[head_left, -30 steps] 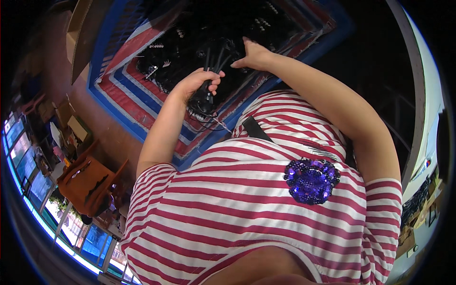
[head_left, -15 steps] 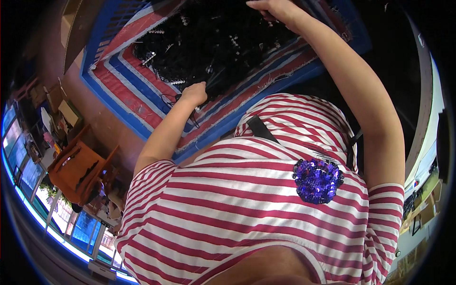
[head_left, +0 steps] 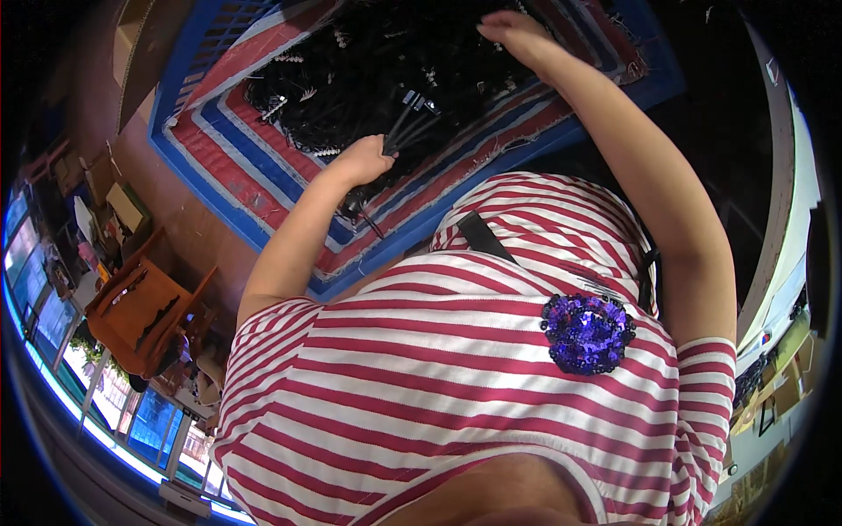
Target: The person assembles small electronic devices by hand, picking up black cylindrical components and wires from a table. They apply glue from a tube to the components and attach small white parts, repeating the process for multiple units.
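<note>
Gripping a bundle of black cables point(head_left: 406, 128), the left hand point(head_left: 364, 162) is wrapping its fingers around them over a tangled black pile point(head_left: 351, 88). The right hand point(head_left: 519, 40) is hovering near the pile's right side; whether its fingers are pinching anything, I'm not seeing. A blue crate point(head_left: 190, 181) is holding the pile.

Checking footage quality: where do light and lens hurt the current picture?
In the head view, windows at lower left glare almost white; there too, the black cables merge in deep shadow, fisheye bends the window row into a curve, and the right hand looks slightly soft.
</note>
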`<move>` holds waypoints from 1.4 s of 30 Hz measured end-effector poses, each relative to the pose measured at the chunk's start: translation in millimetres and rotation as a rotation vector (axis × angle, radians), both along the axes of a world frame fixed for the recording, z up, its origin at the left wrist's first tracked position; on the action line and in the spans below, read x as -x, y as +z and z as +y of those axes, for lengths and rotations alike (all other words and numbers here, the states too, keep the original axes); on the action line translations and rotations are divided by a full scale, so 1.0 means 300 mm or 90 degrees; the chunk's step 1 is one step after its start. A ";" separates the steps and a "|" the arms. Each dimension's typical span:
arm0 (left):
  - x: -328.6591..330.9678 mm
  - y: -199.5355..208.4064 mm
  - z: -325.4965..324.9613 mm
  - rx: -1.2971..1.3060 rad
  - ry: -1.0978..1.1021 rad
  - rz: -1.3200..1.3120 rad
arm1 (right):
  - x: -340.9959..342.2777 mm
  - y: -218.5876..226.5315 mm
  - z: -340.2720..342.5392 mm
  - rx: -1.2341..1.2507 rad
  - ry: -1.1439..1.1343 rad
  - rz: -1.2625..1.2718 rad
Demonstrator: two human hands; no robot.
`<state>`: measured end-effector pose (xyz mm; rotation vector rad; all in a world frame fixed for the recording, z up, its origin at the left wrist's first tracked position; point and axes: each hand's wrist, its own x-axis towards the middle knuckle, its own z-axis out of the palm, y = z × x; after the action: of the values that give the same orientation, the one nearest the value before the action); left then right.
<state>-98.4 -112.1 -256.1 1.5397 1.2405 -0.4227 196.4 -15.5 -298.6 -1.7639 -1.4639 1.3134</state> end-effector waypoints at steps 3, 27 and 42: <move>-0.050 0.022 -0.030 0.060 0.080 0.000 | -0.028 0.095 -0.101 0.173 0.014 0.035; -0.323 0.115 -0.049 -0.038 0.052 0.130 | 0.231 0.111 -0.320 0.792 0.050 0.440; -0.233 -0.242 0.266 0.178 0.564 -0.064 | 0.235 0.074 -0.305 0.754 -0.256 0.436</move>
<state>-28.5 -32.3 -328.6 0.6580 1.5607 0.0669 125.9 -107.0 -276.4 -1.6952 0.1565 2.4157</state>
